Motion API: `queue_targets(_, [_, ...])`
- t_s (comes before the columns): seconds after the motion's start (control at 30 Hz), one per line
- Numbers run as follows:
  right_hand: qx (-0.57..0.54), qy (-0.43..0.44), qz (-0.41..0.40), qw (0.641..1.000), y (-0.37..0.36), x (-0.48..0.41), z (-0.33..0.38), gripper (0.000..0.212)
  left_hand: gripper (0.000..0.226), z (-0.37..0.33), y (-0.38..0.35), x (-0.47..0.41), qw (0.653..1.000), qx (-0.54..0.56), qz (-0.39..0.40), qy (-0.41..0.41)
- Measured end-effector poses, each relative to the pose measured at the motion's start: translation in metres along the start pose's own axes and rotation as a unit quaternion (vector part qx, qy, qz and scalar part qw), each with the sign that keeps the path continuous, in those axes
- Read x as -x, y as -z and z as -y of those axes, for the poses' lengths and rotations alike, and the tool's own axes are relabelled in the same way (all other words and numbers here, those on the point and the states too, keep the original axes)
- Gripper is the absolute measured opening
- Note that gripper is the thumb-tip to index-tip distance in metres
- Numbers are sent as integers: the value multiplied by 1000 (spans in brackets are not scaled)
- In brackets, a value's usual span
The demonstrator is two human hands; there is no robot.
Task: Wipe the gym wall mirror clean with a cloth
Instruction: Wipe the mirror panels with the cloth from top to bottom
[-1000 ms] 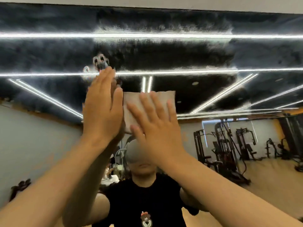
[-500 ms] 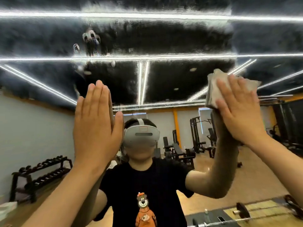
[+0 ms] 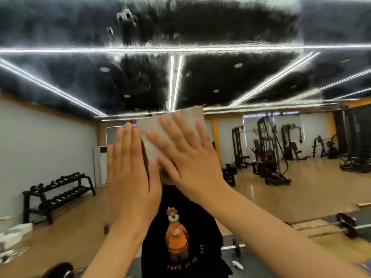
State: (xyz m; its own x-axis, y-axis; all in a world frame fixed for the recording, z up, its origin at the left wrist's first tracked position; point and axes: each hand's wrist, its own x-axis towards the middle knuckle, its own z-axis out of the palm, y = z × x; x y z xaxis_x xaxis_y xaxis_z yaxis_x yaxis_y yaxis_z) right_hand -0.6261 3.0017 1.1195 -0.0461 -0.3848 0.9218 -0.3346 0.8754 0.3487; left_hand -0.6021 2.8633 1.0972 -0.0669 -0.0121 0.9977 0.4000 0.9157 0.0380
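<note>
Flat against the mirror (image 3: 230, 81) lies the cloth (image 3: 149, 126), a pale folded square. The right hand (image 3: 186, 157) lies over the cloth with its fingers straight and spread, pressing rather than gripping. Just left of the cloth, the left hand (image 3: 130, 173) is flat too, fingers together, and its bare palm appears to rest on the glass.

The first risk is that nothing curls round the cloth. Only pressure keeps it up, so a lighter push or a quick sweep could let it slide out from under the palm and drop. The bare left palm is the second: it likely leaves fresh prints beside the cloth and undoes cleaned glass.

Well above the cloth a hazy film (image 3: 220, 21) covers the glass, with drip marks (image 3: 127, 21) up and to the left of it. If that area dries before the cloth reaches it, streaks may set, and a damp cloth could merely smear the haze around.

Far out to the cloth's lower left a dumbbell rack (image 3: 58, 189) shows in reflection, and weight machines (image 3: 265, 153) show to its right.
</note>
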Motion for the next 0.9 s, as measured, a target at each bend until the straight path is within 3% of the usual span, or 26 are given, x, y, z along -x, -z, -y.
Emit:
queue_targets(0.1, [8, -24, 4, 1000, 12, 18, -36, 51, 67, 5, -2, 2, 998, -52, 20, -21])
queue_targets(0.23, [34, -161, 10, 986, 35, 59, -109, 53, 69, 4, -3, 5, 998, -60, 15, -22])
queue_targets(0.37, [9, -333, -14, 943, 55, 95, -159, 53, 73, 0, -5, 8, 998, -58, 3, -40])
queue_targets(0.47, [23, -417, -17, 909, 49, 90, -138, 58, 71, 0, -5, 9, 997, -62, 14, -46])
queue_targets(0.53, [9, -393, -2, 919, 38, 80, -99, 59, 67, 0, -6, 9, 997, -56, 25, -47])
queue_targets(0.67, [8, -201, 29, 979, 11, 72, 3, 55, 61, 0, -7, 9, 997, -39, 24, -61])
queue_targets(0.73, [15, -131, 48, 990, 3, 73, 36, 54, 59, 2, -5, 9, 998, -25, 22, -61])
queue_targets(0.9, [11, -71, 58, 996, 9, 92, 3, 50, 61, 2, -1, 8, 998, -25, 20, -58])
